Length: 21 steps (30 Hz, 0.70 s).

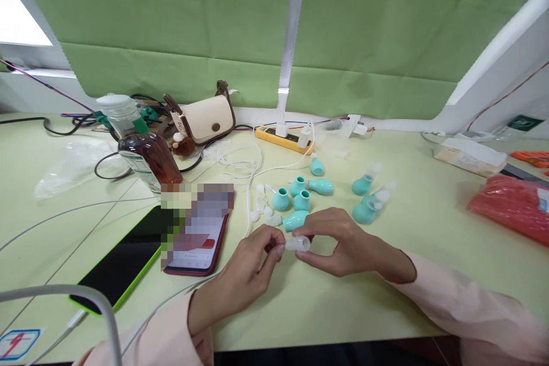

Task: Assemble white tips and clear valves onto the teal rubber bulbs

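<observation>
Just above the table's near side, a small translucent plastic nozzle [299, 243] is held between both hands. My left hand [253, 260] pinches its narrow end, and my right hand [338, 243] grips the wider end between thumb and fingers. Right behind the hands lies a teal squeeze bulb [295, 221] on its side. Several more teal bulbs stand beyond it, such as one with an open neck [281, 200]. Small clear plastic pieces [273, 220] lie left of them. To the right, teal bulbs with clear tips fitted [364, 210] rest on the table.
On the left are a green-edged phone [126, 257], a red-cased phone [203, 246] and a bottle of dark liquid [150, 157]. At the back sit a cream bag [209, 119] and a yellow power strip [274, 138] with white cables. A red plastic package [510, 203] lies far right.
</observation>
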Available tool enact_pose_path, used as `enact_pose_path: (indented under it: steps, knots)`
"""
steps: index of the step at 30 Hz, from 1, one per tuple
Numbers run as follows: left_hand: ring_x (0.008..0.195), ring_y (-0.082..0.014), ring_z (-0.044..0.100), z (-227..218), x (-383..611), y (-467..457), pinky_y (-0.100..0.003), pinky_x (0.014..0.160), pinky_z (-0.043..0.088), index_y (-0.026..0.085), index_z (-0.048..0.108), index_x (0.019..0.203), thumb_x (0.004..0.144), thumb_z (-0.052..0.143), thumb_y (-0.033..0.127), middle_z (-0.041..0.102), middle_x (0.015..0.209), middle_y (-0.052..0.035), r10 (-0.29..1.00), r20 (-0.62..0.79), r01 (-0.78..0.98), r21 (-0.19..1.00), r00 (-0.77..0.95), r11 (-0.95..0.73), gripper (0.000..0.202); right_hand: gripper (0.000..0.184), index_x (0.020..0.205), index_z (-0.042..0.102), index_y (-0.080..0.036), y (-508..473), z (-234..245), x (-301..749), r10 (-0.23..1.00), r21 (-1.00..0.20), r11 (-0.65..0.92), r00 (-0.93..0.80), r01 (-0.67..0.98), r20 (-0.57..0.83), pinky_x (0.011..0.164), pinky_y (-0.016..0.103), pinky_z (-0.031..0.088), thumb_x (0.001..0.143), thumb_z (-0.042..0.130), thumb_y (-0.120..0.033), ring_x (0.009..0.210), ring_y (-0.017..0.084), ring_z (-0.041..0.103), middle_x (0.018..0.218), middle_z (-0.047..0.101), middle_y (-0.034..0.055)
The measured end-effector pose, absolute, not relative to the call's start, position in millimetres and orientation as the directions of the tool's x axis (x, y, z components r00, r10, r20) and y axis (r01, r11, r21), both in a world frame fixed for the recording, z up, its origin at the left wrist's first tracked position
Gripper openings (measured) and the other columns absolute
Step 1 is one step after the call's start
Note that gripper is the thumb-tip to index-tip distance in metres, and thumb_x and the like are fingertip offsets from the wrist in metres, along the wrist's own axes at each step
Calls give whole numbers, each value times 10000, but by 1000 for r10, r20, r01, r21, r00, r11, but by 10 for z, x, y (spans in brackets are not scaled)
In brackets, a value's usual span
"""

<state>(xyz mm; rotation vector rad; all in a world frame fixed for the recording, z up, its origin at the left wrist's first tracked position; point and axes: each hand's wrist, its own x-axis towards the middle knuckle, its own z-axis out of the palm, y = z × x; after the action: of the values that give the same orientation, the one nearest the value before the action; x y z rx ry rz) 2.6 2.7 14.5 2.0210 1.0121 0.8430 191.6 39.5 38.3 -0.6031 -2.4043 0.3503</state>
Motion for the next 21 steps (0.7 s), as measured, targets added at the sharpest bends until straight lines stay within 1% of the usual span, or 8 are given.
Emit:
enact_pose_path:
  steps: [4,7,9,11,12,14,17,21]
  knots:
    - [689,-126,447,218,23,73,-262,664,368,177,418,813,870,334,274,459,701,2,852,84,143,973,517,-182,139,115,772,613,-157,430,424,1946,527,-490,828,-681,273,509,508,226,405,671,596,-209,528,106,525,589,607,15]
    - [647,-118,445,239,5,121,-277,657,373,168,390,830,876,313,277,453,668,3,834,46,-43,999,550,-26,141,85,728,607,-148,500,450,1993,608,-636,740,-623,219,492,490,225,424,660,603,-199,498,100,514,568,594,11]
    - [619,-114,451,219,-13,141,-275,638,384,172,378,835,881,293,264,453,650,8,849,62,-40,998,525,-48,133,63,706,594,-151,549,464,2019,679,-705,679,-540,205,497,466,220,429,668,592,-201,498,101,517,587,603,15]
    - [643,-126,470,165,-26,149,-272,634,394,175,398,835,877,309,238,484,673,-4,875,150,148,959,460,-242,117,72,724,589,-156,580,465,2025,709,-689,677,-480,259,516,475,223,439,671,588,-205,518,107,530,618,615,19]
    - [668,-137,479,126,-29,151,-274,636,399,173,422,836,871,328,216,502,702,-17,873,227,303,875,432,-377,109,89,745,590,-156,588,457,2018,700,-641,700,-476,314,532,497,230,446,669,586,-202,535,112,538,632,619,21]
    - [700,-170,475,37,-30,157,-303,641,407,156,468,825,849,357,153,525,737,-51,783,428,582,524,451,-622,114,130,788,592,-154,594,419,1992,651,-480,759,-524,439,549,540,245,444,665,571,-191,569,125,552,651,623,25]
    - [667,-186,482,-65,-27,173,-306,605,433,123,499,830,815,356,46,552,702,-69,655,449,707,69,608,-704,163,152,817,590,-149,609,317,1949,577,-201,800,-635,565,513,549,259,409,684,530,-188,584,141,555,644,622,29]
    - [580,-188,514,-92,-27,194,-281,488,446,132,506,719,763,399,2,553,624,-49,666,367,747,-143,649,-649,174,164,861,584,-141,669,188,1937,529,16,791,-697,611,483,569,268,365,735,499,-203,613,153,555,647,621,36]
